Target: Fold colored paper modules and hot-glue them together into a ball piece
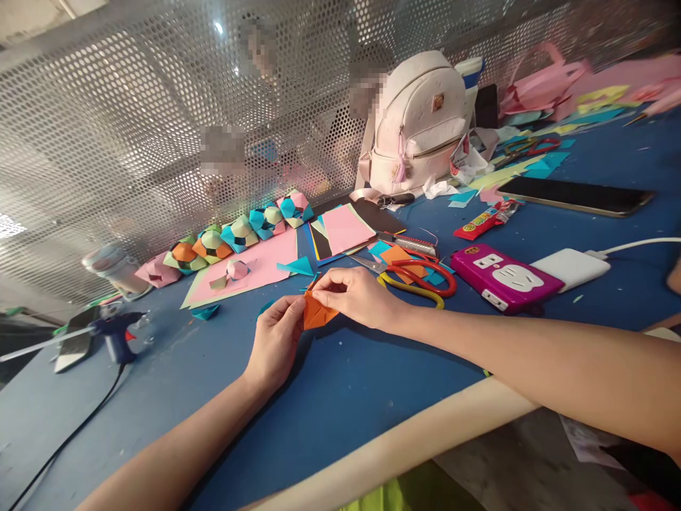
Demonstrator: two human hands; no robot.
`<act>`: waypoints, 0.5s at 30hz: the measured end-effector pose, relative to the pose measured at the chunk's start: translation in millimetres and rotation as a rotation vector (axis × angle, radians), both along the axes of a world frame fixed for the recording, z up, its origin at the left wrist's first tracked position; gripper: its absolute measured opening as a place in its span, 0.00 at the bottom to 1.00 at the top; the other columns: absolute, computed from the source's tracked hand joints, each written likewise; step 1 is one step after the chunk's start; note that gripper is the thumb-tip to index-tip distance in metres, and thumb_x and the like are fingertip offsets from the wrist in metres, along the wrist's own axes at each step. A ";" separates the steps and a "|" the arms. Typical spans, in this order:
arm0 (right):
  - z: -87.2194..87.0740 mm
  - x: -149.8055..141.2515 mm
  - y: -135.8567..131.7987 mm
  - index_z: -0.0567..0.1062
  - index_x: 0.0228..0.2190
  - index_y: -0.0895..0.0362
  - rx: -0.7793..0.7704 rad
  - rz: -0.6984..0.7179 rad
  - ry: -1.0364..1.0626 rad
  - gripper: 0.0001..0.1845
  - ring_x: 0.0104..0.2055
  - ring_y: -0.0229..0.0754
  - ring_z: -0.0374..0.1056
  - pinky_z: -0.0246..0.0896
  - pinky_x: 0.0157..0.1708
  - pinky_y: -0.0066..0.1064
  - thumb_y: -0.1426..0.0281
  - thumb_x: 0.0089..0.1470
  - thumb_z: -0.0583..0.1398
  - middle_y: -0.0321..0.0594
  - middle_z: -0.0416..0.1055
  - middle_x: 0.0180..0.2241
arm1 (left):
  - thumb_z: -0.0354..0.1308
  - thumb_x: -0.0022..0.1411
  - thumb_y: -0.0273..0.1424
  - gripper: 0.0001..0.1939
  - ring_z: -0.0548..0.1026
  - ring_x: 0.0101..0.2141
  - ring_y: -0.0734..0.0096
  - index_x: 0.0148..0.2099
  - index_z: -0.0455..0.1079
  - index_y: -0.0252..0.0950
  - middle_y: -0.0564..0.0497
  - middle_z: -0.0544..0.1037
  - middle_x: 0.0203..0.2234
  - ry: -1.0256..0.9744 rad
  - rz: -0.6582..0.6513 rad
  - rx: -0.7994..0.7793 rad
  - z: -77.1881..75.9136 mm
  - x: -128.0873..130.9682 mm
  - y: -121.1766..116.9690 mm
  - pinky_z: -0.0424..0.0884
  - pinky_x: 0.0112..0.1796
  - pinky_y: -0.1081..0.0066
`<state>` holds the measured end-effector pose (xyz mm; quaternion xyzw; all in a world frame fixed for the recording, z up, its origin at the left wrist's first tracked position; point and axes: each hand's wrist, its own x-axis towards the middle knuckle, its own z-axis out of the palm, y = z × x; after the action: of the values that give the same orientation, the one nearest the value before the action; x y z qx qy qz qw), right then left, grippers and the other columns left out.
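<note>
Glare spot at mesh (159, 121); soft shadows on table (186, 376); edges blurred

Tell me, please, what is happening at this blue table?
A person's left hand and right hand together hold a folded orange paper above the blue table. Red-and-yellow-handled scissors lie close to the right hand; a glue gun is over at the left. Further back, colourful folded paper balls form a row before the perforated screen.
</note>
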<state>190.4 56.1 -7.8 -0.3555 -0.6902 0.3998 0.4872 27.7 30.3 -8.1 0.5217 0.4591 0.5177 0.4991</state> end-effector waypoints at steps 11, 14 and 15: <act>3.5 -0.3 -6.0 0.73 0.23 0.59 -0.011 -0.008 -0.041 0.04 0.26 0.33 0.65 0.58 0.27 0.24 0.75 0.48 0.60 0.33 0.71 0.23 | 0.61 0.55 0.42 0.14 0.64 0.24 0.74 0.30 0.74 0.35 0.54 0.71 0.22 0.263 0.063 0.114 -3.5 -5.7 -1.3 0.62 0.28 0.73; 3.8 -0.9 -6.7 0.72 0.23 0.59 -0.041 0.030 -0.033 0.04 0.26 0.33 0.64 0.57 0.27 0.24 0.76 0.48 0.59 0.33 0.70 0.23 | 0.61 0.55 0.41 0.14 0.65 0.24 0.74 0.29 0.74 0.35 0.54 0.73 0.21 0.332 0.087 0.130 -1.1 -4.4 -2.6 0.62 0.28 0.74; 4.2 -0.8 -6.7 0.72 0.23 0.59 -0.054 0.042 -0.029 0.04 0.26 0.33 0.64 0.57 0.27 0.24 0.76 0.48 0.59 0.33 0.70 0.23 | 0.61 0.55 0.41 0.13 0.65 0.24 0.74 0.29 0.74 0.35 0.54 0.73 0.21 0.338 0.093 0.134 -0.6 -4.0 -2.9 0.62 0.27 0.74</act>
<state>189.6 49.4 -3.6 -0.3600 -0.6934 0.4231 0.4588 23.7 27.3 -8.6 0.6116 0.5245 0.4745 0.3545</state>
